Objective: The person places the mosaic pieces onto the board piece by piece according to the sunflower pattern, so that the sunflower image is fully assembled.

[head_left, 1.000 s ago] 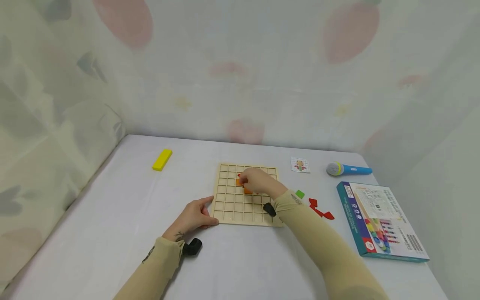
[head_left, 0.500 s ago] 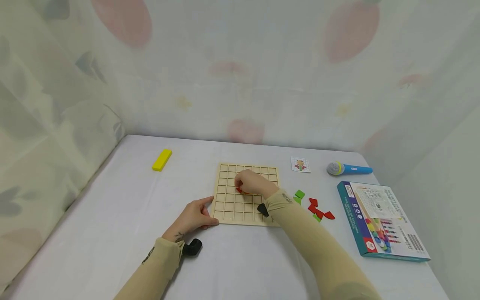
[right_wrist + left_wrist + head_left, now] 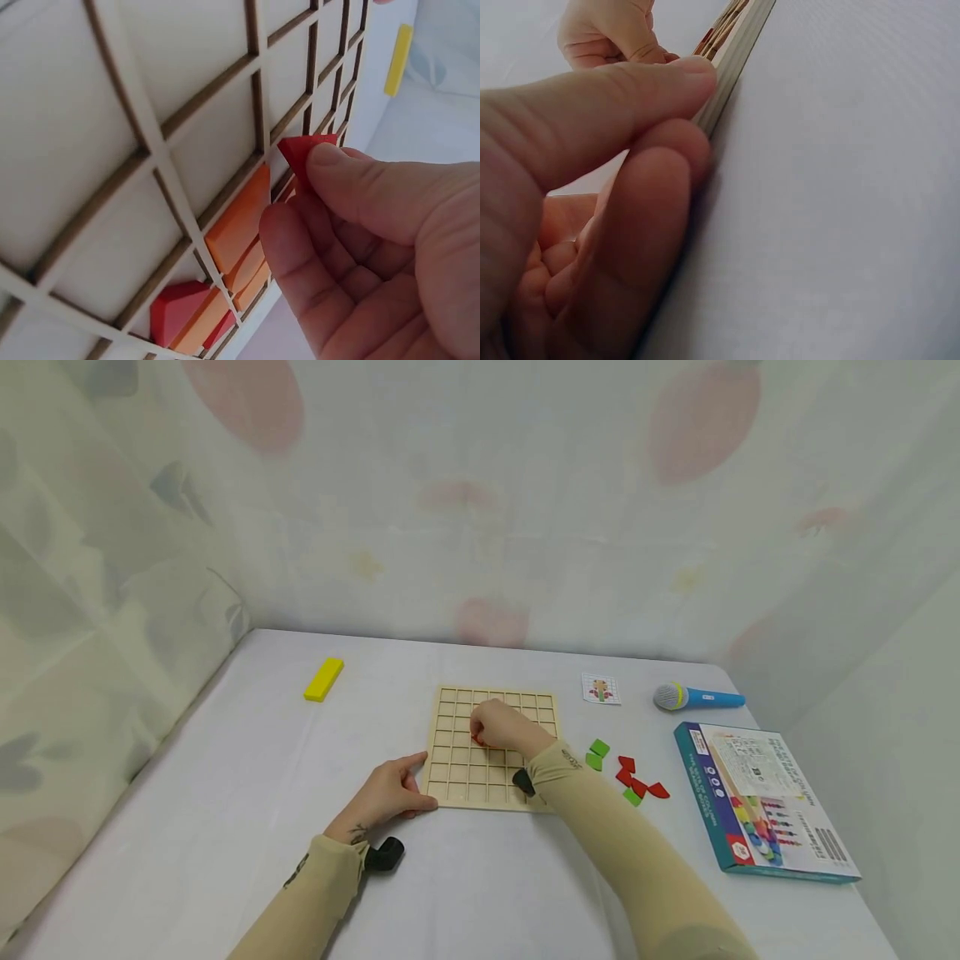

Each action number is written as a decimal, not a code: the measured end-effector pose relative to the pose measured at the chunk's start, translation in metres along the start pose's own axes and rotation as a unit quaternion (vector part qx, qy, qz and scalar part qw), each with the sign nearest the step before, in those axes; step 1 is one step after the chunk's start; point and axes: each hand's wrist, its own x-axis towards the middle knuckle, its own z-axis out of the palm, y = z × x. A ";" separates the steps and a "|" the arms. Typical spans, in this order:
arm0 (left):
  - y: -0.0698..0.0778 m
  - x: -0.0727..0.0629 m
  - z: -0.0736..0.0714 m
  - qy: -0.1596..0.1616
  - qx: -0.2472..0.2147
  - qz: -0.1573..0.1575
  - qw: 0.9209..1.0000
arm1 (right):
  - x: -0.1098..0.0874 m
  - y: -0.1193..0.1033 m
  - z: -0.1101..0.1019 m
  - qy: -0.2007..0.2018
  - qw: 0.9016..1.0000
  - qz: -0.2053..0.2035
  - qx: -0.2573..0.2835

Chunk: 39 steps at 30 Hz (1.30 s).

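Observation:
A wooden grid board (image 3: 459, 785) lies mid-table. My left hand (image 3: 384, 789) holds it at the near left corner, index finger at the left edge and thumb at the corner. Over the middle of the board, my right hand (image 3: 506, 727) pinches a small red angular block (image 3: 296, 154) between thumb and fingers. In the right wrist view that block is tilted at a grid cell. Beside it, orange blocks (image 3: 238, 223) and a red block (image 3: 174, 311) sit in cells. From the head view, the right hand hides most of these.
Right of the board lie loose green blocks (image 3: 598, 747) and red blocks (image 3: 638, 787). A small pattern card (image 3: 601, 689), a blue toy microphone (image 3: 712, 700) and a flat printed box (image 3: 772, 802) are farther right. A yellow bar (image 3: 325, 680) lies at the back left.
My right hand has shifted slightly left and toward me over the board, now covering the orange blocks. More green blocks show beside the forearm. The left hand stays in place.

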 end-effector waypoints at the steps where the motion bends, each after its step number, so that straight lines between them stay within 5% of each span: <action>1: 0.000 0.000 0.000 0.000 0.000 0.000 1.000 | 0.000 0.000 0.000 -0.001 1.000 0.001 0.001; 23: 0.000 0.000 -0.001 -0.003 -0.001 0.004 1.000 | -0.008 -0.002 0.000 0.066 0.996 0.062 -0.004; 32: -0.001 0.001 -0.001 0.000 0.004 0.000 1.000 | -0.007 0.004 0.003 0.024 0.997 0.056 -0.044; 39: 0.001 0.000 -0.001 -0.002 0.002 0.001 1.000 | -0.010 0.000 0.000 0.030 0.998 0.057 -0.029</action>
